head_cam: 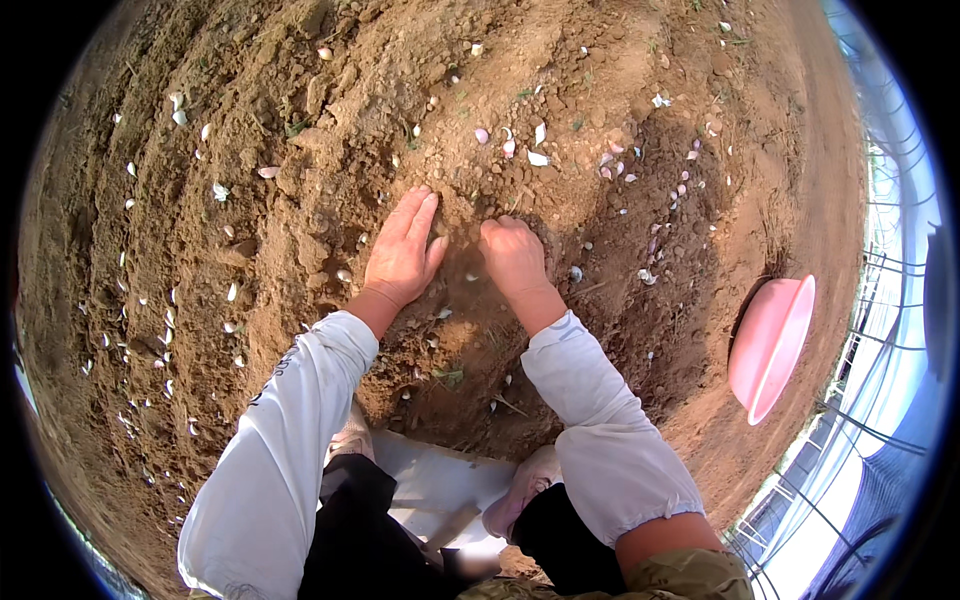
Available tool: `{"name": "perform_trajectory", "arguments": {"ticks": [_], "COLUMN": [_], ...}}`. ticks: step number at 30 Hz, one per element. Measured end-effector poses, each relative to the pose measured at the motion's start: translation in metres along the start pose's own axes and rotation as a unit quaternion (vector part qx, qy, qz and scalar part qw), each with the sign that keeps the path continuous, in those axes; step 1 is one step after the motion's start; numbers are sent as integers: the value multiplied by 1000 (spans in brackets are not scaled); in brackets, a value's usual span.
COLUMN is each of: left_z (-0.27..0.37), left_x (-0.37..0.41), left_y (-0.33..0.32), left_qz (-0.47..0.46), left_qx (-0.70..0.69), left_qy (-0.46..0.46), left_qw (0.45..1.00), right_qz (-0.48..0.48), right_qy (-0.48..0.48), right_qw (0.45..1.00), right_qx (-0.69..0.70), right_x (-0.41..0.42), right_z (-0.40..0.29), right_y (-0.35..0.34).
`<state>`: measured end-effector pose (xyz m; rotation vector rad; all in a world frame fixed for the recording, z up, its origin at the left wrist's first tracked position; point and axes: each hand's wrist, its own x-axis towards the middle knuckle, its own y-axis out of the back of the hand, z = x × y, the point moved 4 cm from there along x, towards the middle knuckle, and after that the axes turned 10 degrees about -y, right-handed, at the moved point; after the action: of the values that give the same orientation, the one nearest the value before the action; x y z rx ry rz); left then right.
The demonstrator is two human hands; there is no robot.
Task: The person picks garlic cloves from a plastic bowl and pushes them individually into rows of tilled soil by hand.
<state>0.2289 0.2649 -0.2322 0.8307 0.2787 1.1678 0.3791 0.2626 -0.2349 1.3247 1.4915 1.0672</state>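
Observation:
My left hand [401, 251] lies palm down on loose brown soil [300, 187], its fingers stretched forward and the thumb held apart. Close beside it, my right hand [516, 259] is curled with its knuckles up over the soil; its fingertips are hidden, so I cannot tell whether it holds anything. A pale clove [471, 277] sits in the shaded hollow between my hands. Another garlic clove [343, 276] is by my left wrist. Ahead of my fingers are pinkish garlic cloves [509, 148] and a white piece of garlic skin [538, 158].
More cloves [169, 337] dot the soil in rough rows at left, with others [682, 190] scattered at right. A pink plastic basin [765, 345] stands tilted in view on the right. Below are my shoes [534, 487] and a pale board [435, 472]. A metal framework [892, 285] borders the right side.

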Motion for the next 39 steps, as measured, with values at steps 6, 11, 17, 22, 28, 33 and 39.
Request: {"name": "perform_trajectory", "arguments": {"ticks": [6, 11, 17, 22, 28, 33, 39], "left_z": [-1, 1, -2, 1, -5, 2, -2], "left_x": [-3, 0, -4, 1, -5, 1, -2], "left_y": [6, 0, 3, 0, 2, 1, 2], "left_qz": [-12, -23, -19, -13, -20, -12, -19], "left_qx": [11, 3, 12, 5, 15, 10, 18], "left_qy": [-1, -4, 0, -11, 9, -6, -2], "left_qw": [1000, 1000, 1000, 1000, 1000, 1000, 1000], "right_qz": [47, -51, -165, -89, -119, -32, -149], "right_qy": [-93, -194, -178, -79, -45, -133, -142], "right_qw": [987, 975, 922, 991, 992, 988, 979], "right_qx": [122, 93, 300, 55, 1, -65, -3], "right_x": [51, 94, 54, 35, 48, 88, 100], "right_z": [12, 30, 20, 25, 9, 40, 43], "right_y": [48, 26, 35, 9, 28, 52, 45]}}
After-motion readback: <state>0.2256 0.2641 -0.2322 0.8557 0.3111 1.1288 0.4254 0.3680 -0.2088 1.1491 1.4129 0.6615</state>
